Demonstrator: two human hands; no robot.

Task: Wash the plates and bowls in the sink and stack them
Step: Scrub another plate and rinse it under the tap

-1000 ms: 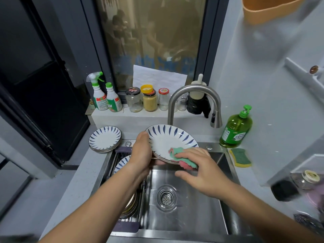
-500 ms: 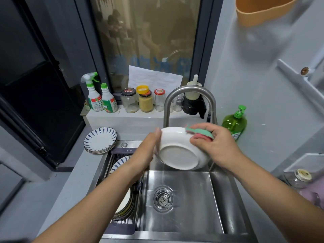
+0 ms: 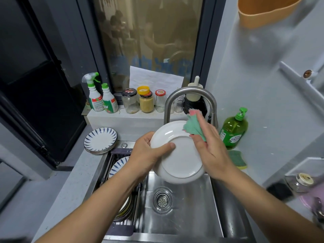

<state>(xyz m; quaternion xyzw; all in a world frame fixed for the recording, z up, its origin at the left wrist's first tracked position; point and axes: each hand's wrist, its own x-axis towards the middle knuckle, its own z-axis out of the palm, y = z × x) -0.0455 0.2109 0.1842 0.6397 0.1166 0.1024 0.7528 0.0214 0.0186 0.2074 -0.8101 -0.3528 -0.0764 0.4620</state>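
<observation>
My left hand [image 3: 147,155] grips a white plate [image 3: 180,162] by its left rim, underside facing me, above the steel sink [image 3: 192,207]. My right hand [image 3: 210,148] presses a green and pink cloth [image 3: 192,127] against the plate's upper right edge, fingers laid flat. A stack of blue-patterned plates [image 3: 100,142] sits on the counter left of the sink. More plates [image 3: 121,165] stand in a drying rack [image 3: 121,151] along the sink's left side, partly hidden by my left forearm.
The curved faucet [image 3: 189,92] arches just behind the plate. A green soap bottle [image 3: 234,128] and a green sponge [image 3: 238,159] sit on the right counter. Spray bottles [image 3: 100,97] and jars [image 3: 146,100] line the ledge. The drain [image 3: 162,199] lies below the plate.
The plate was turned from pattern side up to underside facing me and lifted. My right hand with the cloth moved from the plate's face to its upper right rim.
</observation>
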